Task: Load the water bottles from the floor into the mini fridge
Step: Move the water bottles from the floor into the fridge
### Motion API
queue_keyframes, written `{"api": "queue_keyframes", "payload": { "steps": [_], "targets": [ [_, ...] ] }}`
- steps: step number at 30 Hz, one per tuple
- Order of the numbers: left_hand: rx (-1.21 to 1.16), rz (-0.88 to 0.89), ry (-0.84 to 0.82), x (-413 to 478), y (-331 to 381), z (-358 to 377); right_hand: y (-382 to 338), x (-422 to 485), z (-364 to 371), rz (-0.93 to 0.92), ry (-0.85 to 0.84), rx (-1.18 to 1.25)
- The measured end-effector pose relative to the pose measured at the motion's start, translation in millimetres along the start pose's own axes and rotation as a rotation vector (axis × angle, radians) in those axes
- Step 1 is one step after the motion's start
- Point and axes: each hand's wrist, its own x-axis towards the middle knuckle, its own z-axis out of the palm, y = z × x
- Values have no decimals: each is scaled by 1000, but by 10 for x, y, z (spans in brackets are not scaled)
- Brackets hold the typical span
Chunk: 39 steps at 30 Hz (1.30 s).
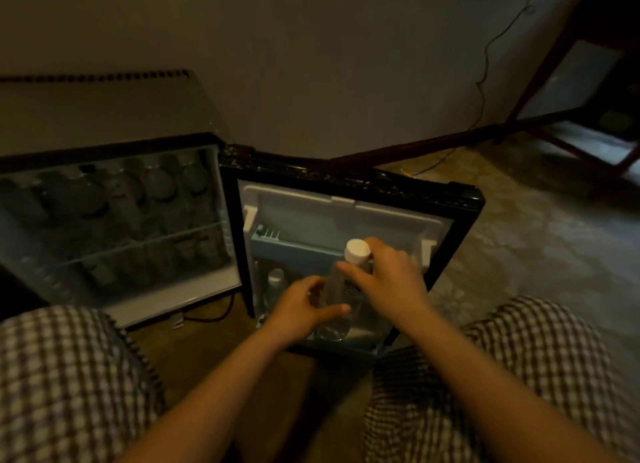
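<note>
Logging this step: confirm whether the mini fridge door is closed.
No, the door of the mini fridge stands swung wide open to the left, its shelves facing the camera.

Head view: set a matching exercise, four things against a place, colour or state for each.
Things:
1. bottle cap
2. left hand
3. right hand
4. fridge door

Places, colours, states:
A. swung open to the left
B. holds the lower body of the water bottle
C. white
D. grips the water bottle just under its cap

Pairs: 1-C; 2-B; 3-D; 4-A
</note>
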Motion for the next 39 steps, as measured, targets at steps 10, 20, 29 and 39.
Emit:
{"api": "queue_keyframes", "payload": {
  "steps": [10,20,29,39],
  "targets": [
    [-207,-240,-22,195,-681,245,297,-17,762,31,-120,-73],
    [-271,-330,-158,338,-954,436,549,13,1152,185,-216,62],
    [-174,-331,-150,331,-1113,500,694,18,1405,205,-303,163],
    [27,-335,-20,434,-910,462,697,126,1340,337,-362,82]
  ]
}}
